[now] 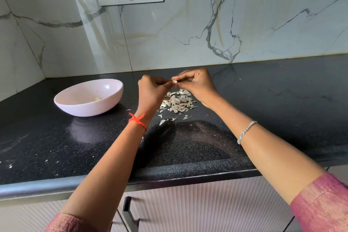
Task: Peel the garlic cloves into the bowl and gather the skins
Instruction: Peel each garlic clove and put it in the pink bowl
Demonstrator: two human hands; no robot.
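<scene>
The black table [263, 100] runs under both hands, its near edge cut off by the forearms. Left of the fingers sits the pink bowl [88, 107], with one pale peeled piece [97, 98] inside, too small to make out well. The right hand [197, 84] and left hand [151, 90] meet above the table. Both sets of fingers are curled and pinch the garlic clove [175, 81] between them, though the left fingertips are mostly hidden behind that hand. Below the fingers lies the heap of skins [178, 102], partly covered by the left wrist.
</scene>
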